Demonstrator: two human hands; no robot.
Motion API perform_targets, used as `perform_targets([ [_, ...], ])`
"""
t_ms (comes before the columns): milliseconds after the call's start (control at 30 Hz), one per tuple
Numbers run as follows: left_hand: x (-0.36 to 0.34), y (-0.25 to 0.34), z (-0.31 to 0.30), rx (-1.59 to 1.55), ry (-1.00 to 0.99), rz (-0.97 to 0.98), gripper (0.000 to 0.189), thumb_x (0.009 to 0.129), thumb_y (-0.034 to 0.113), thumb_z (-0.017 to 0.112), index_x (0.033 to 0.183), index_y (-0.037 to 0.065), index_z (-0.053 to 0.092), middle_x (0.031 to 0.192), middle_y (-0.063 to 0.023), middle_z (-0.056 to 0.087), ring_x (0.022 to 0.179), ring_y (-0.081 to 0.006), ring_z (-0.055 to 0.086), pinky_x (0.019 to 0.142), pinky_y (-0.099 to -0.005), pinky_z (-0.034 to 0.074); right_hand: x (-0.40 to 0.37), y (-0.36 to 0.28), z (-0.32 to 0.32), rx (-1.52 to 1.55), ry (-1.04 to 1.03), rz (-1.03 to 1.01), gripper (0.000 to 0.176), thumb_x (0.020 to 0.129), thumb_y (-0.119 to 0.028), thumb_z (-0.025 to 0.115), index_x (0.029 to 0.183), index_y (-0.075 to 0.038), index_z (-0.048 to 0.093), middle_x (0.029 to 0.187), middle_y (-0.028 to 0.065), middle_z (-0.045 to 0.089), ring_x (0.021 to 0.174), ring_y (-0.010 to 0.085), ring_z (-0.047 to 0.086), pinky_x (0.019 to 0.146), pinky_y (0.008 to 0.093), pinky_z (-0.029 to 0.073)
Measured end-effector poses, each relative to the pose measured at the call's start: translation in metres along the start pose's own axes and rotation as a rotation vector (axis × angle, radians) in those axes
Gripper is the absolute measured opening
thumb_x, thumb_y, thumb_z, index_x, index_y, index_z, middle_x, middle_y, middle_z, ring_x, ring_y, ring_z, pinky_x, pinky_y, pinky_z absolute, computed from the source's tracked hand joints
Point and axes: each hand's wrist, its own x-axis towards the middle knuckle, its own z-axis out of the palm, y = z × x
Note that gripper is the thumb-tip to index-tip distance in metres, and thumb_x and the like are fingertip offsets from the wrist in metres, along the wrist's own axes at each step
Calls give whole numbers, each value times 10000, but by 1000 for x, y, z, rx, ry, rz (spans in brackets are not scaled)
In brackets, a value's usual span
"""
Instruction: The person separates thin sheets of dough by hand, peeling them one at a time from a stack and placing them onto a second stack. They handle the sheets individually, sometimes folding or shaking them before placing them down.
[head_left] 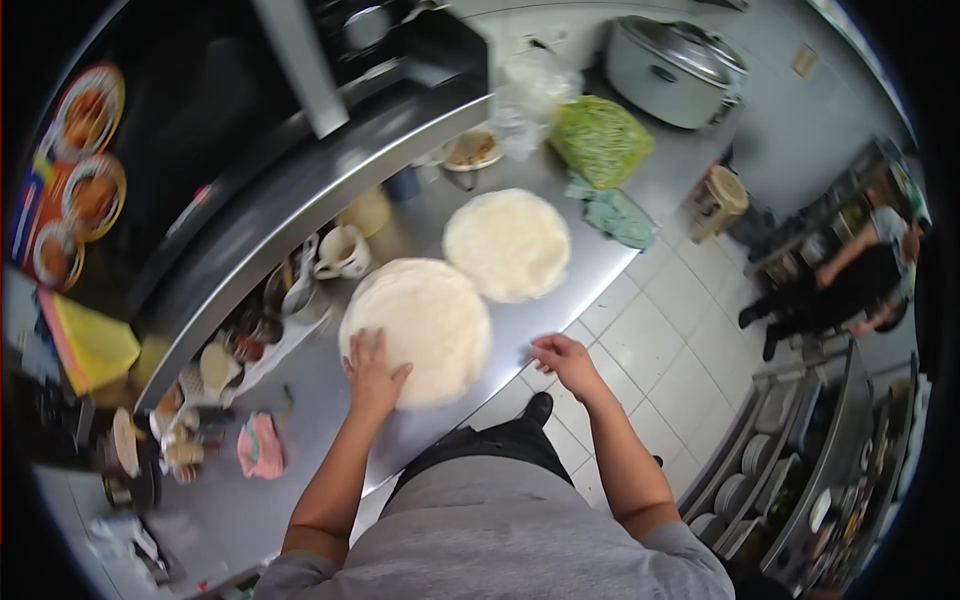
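Left hand [372, 374] lies on the near dough round [425, 325], at its lower-left part, palm down, fingers slightly spread, not closed around anything. Right hand [567, 361] is up off the steel counter [350, 440], just beyond its edge, fingers loosely curled, tips close together; can't tell whether anything small is pinched. Near round sits on the counter, its upper-right edge meeting the second dough round [507, 245]; can't tell if they overlap. White mug [343, 252] is just beside the near round. Green bag [600, 140] and green cloth [617, 217] are near the second round. Pink cloth [261, 446] is well apart, on the left part of the counter.
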Motion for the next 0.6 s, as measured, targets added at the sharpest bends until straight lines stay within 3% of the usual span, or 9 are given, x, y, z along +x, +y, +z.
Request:
perform_targets([
  [33, -9, -18, -5, -94, -55, -126, 697, 813, 330, 674, 1381, 32, 402, 1461, -194, 324, 1337, -393, 303, 1093, -444, 275, 12, -13, 25, -117, -11, -35, 320, 845, -193, 657, 1063, 33, 598, 854, 92, 643, 717, 170, 617, 649, 284, 496],
  [100, -28, -56, 13, -233, -28, -133, 691, 812, 324, 674, 1376, 25, 408, 1449, -180, 353, 1329, -380, 323, 1092, -449, 275, 32, -20, 62, -242, -55, -85, 354, 833, -216, 672, 1059, 44, 593, 857, 119, 646, 713, 204, 624, 656, 302, 502],
  [167, -40, -72, 17, -372, 10, -106, 609, 790, 277, 690, 1311, 29, 496, 1342, -147, 498, 1265, -332, 413, 1082, -449, 286, 59, -7, 94, -699, 192, -203, 376, 774, -249, 723, 987, 32, 592, 807, 168, 639, 700, 292, 625, 652, 350, 502],
  [267, -44, -65, 12, -397, 16, -113, 530, 762, 238, 703, 1235, 41, 569, 1249, -134, 568, 1199, -308, 460, 1055, -448, 316, 75, -16, 95, -708, 110, -166, 390, 706, -247, 782, 884, 28, 571, 735, 149, 609, 669, 290, 594, 621, 353, 481],
  [300, -45, -54, 5, -393, 86, -151, 492, 737, 208, 715, 1190, 53, 603, 1151, -125, 606, 1156, -285, 483, 1011, -436, 347, 80, -15, 91, -683, 114, -268, 289, 706, -183, 755, 816, -20, 543, 692, 164, 615, 661, 316, 602, 595, 389, 467],
  [400, -38, -50, 16, -463, 150, -166, 527, 728, 191, 725, 1218, 59, 585, 1138, -134, 588, 1147, -301, 480, 986, -447, 356, 70, -61, 89, -496, 100, -356, 189, 718, -86, 722, 777, -30, 551, 687, 139, 592, 619, 309, 576, 574, 388, 460],
  [467, -28, -41, 20, -525, 192, -270, 541, 726, 179, 726, 1231, 60, 574, 1141, -141, 572, 1135, -308, 482, 984, -442, 361, 81, -73, 85, -492, 111, -438, 135, 722, -27, 700, 750, -34, 568, 742, 117, 580, 694, 301, 572, 632, 382, 464],
  [533, -22, -26, 15, -579, 225, -364, 556, 724, 167, 728, 1244, 62, 563, 1145, -149, 556, 1123, -316, 484, 982, -438, 365, 93, -78, 77, -640, 204, -698, 128, 719, -50, 716, 761, -35, 596, 837, 118, 582, 811, 308, 557, 720, 387, 453],
  [600, -14, -11, 0, -291, 363, -303, 574, 725, 156, 724, 1259, 48, 542, 1189, -175, 511, 1119, -337, 467, 997, -426, 363, 101, -75, 72, -750, 177, -682, 118, 710, -55, 723, 758, -41, 616, 901, 121, 584, 891, 315, 534, 784, 394, 438],
])
